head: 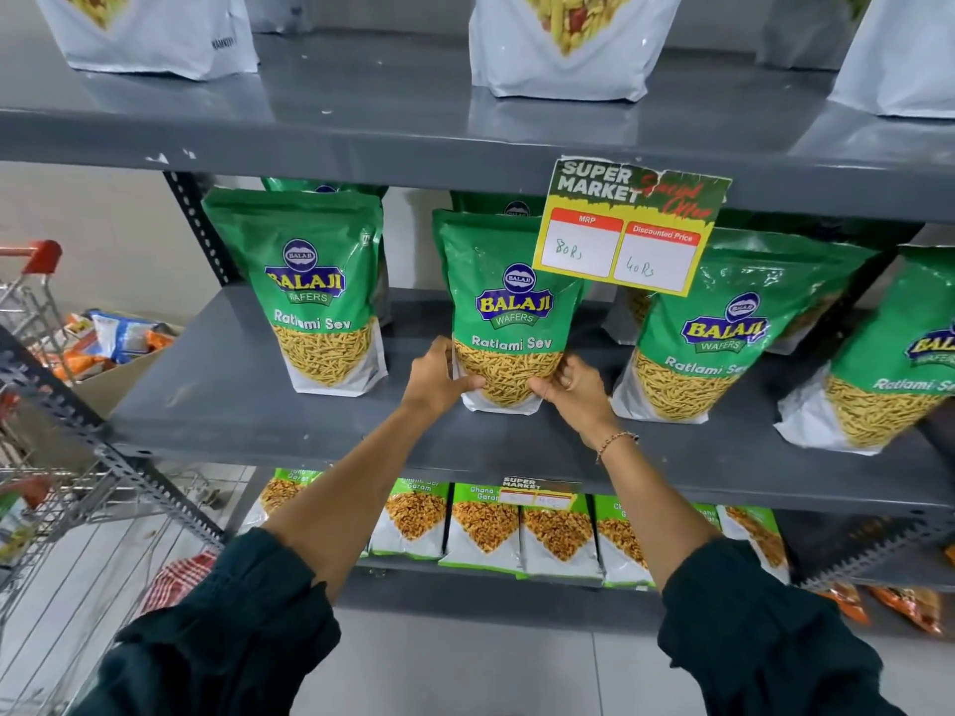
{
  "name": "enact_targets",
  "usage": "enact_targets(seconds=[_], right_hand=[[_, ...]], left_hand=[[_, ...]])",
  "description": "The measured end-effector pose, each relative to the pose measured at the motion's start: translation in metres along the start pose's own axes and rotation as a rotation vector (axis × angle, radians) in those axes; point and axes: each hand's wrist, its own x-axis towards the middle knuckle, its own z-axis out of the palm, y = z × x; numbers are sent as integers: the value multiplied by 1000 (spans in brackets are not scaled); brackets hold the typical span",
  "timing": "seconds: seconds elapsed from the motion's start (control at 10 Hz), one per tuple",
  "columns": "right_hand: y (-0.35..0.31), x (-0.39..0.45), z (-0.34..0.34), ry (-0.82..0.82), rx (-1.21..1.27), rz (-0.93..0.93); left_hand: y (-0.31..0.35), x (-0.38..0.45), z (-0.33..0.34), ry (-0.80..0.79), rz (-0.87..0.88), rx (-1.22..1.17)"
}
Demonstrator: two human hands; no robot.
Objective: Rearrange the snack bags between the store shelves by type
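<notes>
gripping the middle ratlami sev bag (pixel 509 312) w/ both hands – left hand (pixel 439 377) clasps its lower left edge, thumb across the front, right hand (pixel 571 385) pinches the lower right edge w/ fingers curled on the film. neither hand is slack; both are closed on the same pouch. head view only, so that's the one angle to go by.

the bag stands upright on the grey middle shelf (pixel 232 385), near the front lip, between a left sev bag (pixel 312 292) and a right sev bag (pixel 708 328), apart from both. a price tag (pixel 628 230) hangs off the shelf above and covers its top right corner. more green pouches stand behind it.

handling, as a guess: stand-up pouch, glossy film so prob slippery, contents loose and brittle – squeeze hard and the sev crushes. looks light-ish, weight low in the gusset, top half floppy. best hold is low at the side seams, where the hands are, or under the base – not by the top flap alone. lower shelf bags (pixel 486 529) are a diff type, white bags (pixel 563 38) up top too.
</notes>
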Motion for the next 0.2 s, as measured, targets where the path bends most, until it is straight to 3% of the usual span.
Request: enact_targets(seconds=[0.1,0.2], right_hand=[[-10,-9,2,-11,14,1],[-16,-35,5,231,-143,-140]], left_hand=[[1,-8,0,-56,6,46],[0,-18,-6,18,57,37]])
